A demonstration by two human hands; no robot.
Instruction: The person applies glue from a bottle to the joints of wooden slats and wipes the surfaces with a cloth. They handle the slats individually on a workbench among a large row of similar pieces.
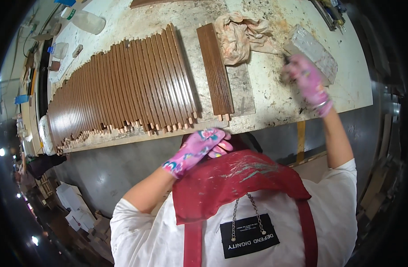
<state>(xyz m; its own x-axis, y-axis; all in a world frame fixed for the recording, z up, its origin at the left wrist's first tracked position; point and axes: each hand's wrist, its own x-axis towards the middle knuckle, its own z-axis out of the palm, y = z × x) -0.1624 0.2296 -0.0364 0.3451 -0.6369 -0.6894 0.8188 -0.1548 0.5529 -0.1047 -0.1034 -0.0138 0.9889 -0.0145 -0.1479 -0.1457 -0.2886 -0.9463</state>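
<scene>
My right hand (pixel 307 79), in a pink floral glove, is over the tabletop beside a pale, wrapped-looking block (pixel 313 51). Its fingers look curled round something small and dark; motion blur hides what it is. My left hand (pixel 201 146), gloved alike, is at the table's front edge against my red apron (pixel 239 178), fingers loosely bent and a little apart, with nothing seen in them. Just beyond it a wide brown wooden slat (pixel 215 71) lies lengthwise, pale dowel pegs at its ends. To its left, many narrow brown strips (pixel 124 84) with pegged ends lie side by side.
A crumpled, stained cloth (pixel 239 38) lies between slat and block. Clear plastic bottles (pixel 86 21) are at the far left. Dark metal tools (pixel 331 15) lie at the far right corner. The worktable (pixel 275 100) is stained; its front edge runs before my waist.
</scene>
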